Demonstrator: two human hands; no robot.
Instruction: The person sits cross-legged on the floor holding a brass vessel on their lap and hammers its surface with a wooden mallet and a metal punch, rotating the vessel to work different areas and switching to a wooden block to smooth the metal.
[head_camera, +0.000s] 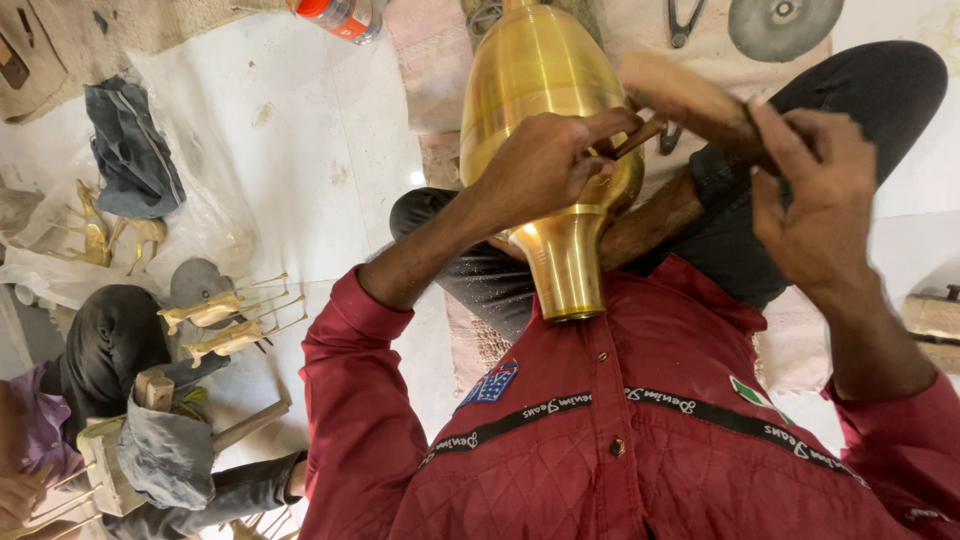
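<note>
Brass vase (540, 90) under left hand (545, 160), orange-capped bottle (340, 17) beyond.

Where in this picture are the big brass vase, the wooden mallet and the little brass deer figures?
brass vase (535, 75): head view, on its wide shiny belly.
wooden mallet (690, 100): head view, on the blurred wooden head.
brass deer figures (228, 322): head view, between the bodies of the two lying at left.
</note>
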